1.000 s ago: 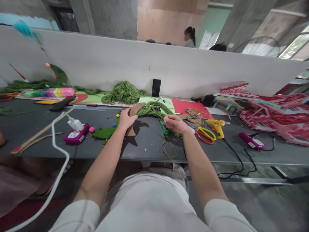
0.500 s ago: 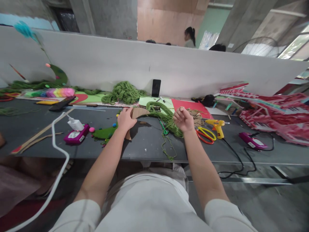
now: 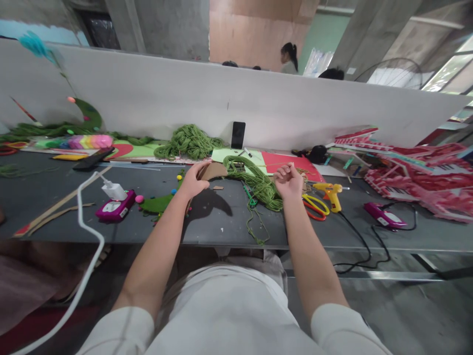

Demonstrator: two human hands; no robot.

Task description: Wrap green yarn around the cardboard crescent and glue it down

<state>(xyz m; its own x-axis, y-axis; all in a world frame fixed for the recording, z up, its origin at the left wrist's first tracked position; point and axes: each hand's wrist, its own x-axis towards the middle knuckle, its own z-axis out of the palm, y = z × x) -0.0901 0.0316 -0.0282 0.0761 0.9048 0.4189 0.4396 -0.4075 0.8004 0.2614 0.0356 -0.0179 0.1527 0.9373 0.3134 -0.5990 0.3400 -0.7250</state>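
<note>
Curved cardboard piece (image 3: 215, 171) is grasped by left hand (image 3: 194, 182); likely light, stiffish, best held mid-curve. Right hand (image 3: 288, 182) curled, grip unclear.

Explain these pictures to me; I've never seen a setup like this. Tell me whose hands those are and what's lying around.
There is no machine here: these are a person's own bare hands. One camera, worn on the head, looks forward and down. The left hand holds a curved piece of brown cardboard. The right hand is raised, half curled; whether it pinches anything is hard to tell. On the dark table lie green yarn, red-and-yellow scissors, a yellow glue gun and a green crescent with pompoms.
</note>
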